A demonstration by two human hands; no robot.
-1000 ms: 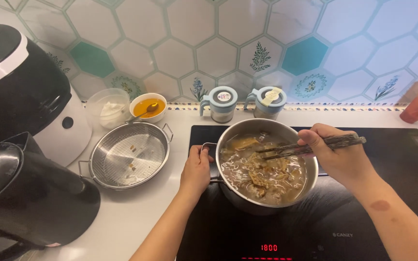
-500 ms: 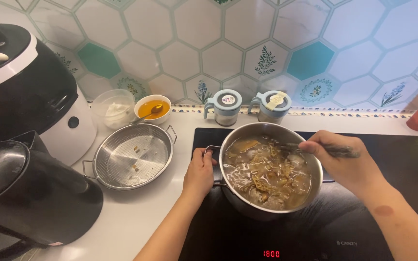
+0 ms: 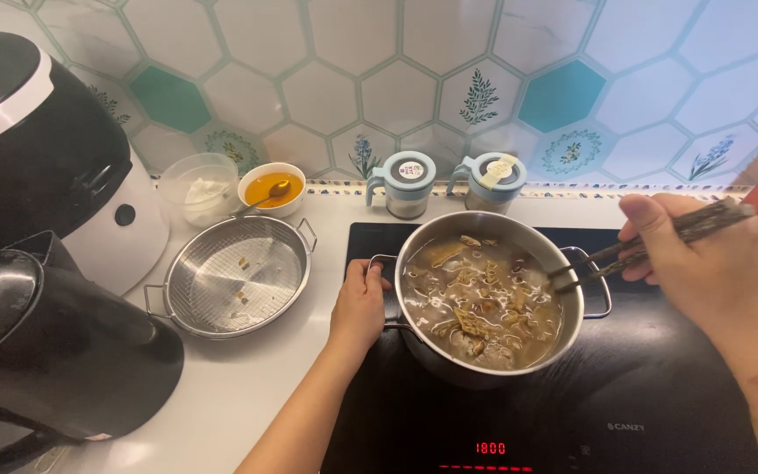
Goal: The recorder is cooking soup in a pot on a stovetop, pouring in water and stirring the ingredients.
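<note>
A steel pot (image 3: 418,256) full of brown stew stands on a black induction hob (image 3: 625,395). My left hand (image 3: 359,305) grips the pot's left handle. Dark chopsticks (image 3: 642,244) are held in my right hand (image 3: 704,259) at the pot's right rim, and their tips reach over the edge into the stew.
A steel strainer pan (image 3: 234,276) sits left of the hob. Behind it are a clear plastic tub (image 3: 196,187) and a small bowl of orange sauce with a spoon (image 3: 272,190). Two lidded jars (image 3: 405,183) stand at the tiled wall. A black kettle (image 3: 46,351) and black-and-white cooker (image 3: 37,149) fill the left.
My right hand has drawn the chopsticks from the middle of the pot out to its right rim. My left hand stays on the handle.
</note>
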